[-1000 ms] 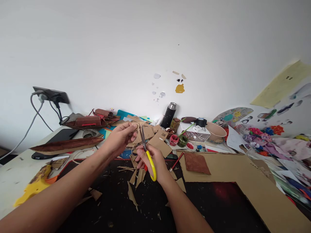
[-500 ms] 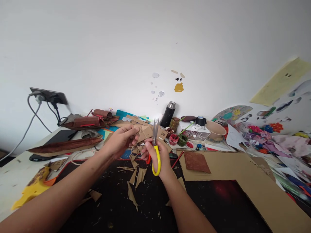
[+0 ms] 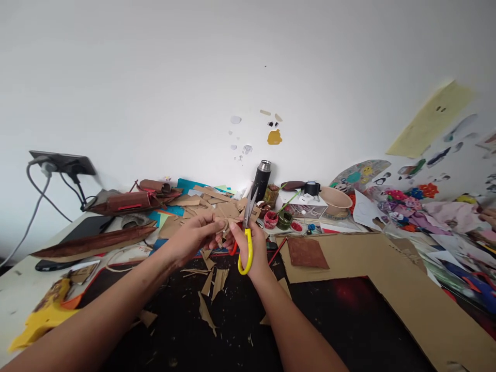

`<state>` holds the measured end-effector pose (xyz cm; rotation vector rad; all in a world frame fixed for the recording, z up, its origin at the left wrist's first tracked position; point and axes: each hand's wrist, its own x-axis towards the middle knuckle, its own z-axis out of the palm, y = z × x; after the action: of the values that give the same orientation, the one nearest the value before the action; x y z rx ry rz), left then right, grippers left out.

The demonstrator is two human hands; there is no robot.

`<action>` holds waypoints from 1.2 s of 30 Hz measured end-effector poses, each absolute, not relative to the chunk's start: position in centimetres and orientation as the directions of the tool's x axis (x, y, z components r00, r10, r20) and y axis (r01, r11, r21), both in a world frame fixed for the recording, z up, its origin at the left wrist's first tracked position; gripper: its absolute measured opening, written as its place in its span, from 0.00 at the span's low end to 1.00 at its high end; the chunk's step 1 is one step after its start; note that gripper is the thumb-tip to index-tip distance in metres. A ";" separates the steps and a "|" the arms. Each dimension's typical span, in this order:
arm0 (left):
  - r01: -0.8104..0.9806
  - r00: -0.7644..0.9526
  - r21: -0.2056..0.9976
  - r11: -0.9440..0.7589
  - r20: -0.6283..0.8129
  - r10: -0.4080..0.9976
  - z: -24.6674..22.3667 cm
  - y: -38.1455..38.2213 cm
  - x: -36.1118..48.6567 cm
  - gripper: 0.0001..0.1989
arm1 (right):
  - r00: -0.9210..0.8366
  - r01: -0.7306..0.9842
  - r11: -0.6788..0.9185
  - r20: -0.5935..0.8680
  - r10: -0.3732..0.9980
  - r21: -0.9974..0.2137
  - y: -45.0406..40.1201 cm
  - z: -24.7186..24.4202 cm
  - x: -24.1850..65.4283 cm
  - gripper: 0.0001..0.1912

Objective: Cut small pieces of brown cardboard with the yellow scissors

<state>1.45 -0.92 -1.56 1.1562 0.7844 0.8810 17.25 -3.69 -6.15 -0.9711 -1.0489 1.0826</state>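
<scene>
Yellow and red handled scissors (image 3: 246,243) are held in my right hand (image 3: 253,250), blades pointing up. My left hand (image 3: 197,235) pinches a small piece of cardboard (image 3: 226,223), and the fingertips of both hands nearly meet around it. Its outline is hard to tell from the cardboard scraps (image 3: 207,198) heaped behind. Beneath the hands, torn cardboard strips (image 3: 220,283) lie on a black surface (image 3: 186,330).
A black flask (image 3: 262,178), paint jars (image 3: 270,220) and a bowl (image 3: 336,200) stand along the wall. Brown painted boat shapes (image 3: 96,242) and a yellow glue gun (image 3: 44,316) are left. A large cardboard sheet (image 3: 349,256) with a brown square (image 3: 308,253) lies right.
My hands have come closer together, with my right fingertips now at the cardboard piece. The whole view has shifted, so the background sits further left.
</scene>
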 end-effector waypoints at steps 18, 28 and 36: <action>-0.244 0.523 0.926 0.287 -0.124 0.843 -1.2 -1.0 0.8 0.19 | 0.121 -0.131 0.265 0.250 0.961 -0.955 -4.5 -5.7 17.1 0.20; -0.233 0.590 0.898 0.372 -0.174 0.788 -1.5 -0.6 0.2 0.17 | 0.117 -0.167 0.188 0.169 0.979 -0.968 -4.4 -5.6 16.8 0.24; -0.200 0.622 0.901 0.385 -0.187 0.760 -1.8 -0.6 0.1 0.17 | 0.092 -0.169 0.161 0.147 0.985 -0.972 -4.4 -5.6 16.9 0.23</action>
<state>0.11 -0.57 -1.80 0.9961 0.6597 0.6714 16.92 -4.44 -5.55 -1.0037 -1.0929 1.1173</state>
